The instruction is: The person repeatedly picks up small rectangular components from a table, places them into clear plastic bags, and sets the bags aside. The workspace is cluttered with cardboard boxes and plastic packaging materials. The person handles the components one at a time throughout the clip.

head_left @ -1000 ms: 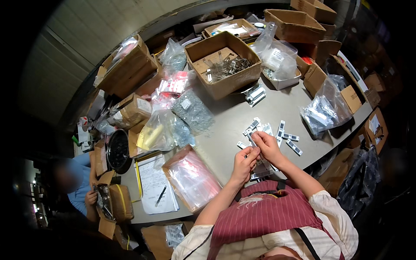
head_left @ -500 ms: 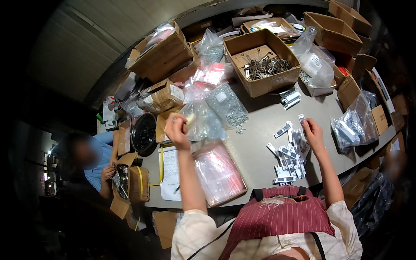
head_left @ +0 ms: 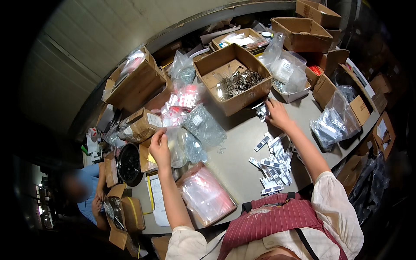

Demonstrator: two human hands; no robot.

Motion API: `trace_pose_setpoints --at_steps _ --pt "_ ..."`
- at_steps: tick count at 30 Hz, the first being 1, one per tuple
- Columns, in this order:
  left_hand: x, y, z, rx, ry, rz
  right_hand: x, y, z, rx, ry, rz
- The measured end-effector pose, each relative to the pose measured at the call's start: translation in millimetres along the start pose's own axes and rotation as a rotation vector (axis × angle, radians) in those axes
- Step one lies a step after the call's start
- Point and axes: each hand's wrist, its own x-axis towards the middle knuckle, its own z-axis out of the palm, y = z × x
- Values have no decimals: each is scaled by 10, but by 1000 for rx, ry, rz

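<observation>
My right hand (head_left: pixel 278 115) reaches to the small stack of flat white-and-grey pieces (head_left: pixel 261 113) in front of the big carton. Its fingers are bent closed at the stack, on one of these pieces as far as I can see. My left hand (head_left: pixel 160 151) is raised beside a clear plastic bag (head_left: pixel 177 145) and a small open carton (head_left: pixel 146 159). Thumb and fingertips are pinched together; what is between them, if anything, is too small to make out. A loose heap of the same narrow pieces (head_left: pixel 274 167) lies on the table below my right forearm.
A large carton (head_left: pixel 232 102) holds metal clips. Bags of small metal parts (head_left: pixel 203 125) lie left of it. Flat clear bags (head_left: pixel 207 190) fill a shallow box near me. A bag of pieces (head_left: pixel 331 125) stands right. At left, a co-worker's hands (head_left: pixel 98 203) are at a carton.
My right hand has gone from above the heap to the stack by the big carton, taking a flat piece along. The left hand stays raised near the clear bag. The whole view has shifted.
</observation>
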Motion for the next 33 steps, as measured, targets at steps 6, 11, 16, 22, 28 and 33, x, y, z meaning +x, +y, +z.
trace_pose_setpoints --at_steps 6,11,16,22,28,33 --pt "-538 580 74 -127 147 157 -78 24 58 -92 -18 -107" --pt "-1086 731 537 -289 62 69 -252 65 -17 40 -23 -34" --pt "-1474 676 1158 -371 -270 -127 -544 91 1 1224 -228 663" --pt "-1711 677 1796 -563 -614 -605 -892 -617 -740 1852 -483 749" --pt "-1860 487 2069 -669 -678 -651 -1097 -894 -872 2146 -633 751" --pt "-2008 509 1902 -600 -664 -646 -1155 -1041 -992 1840 -607 842"
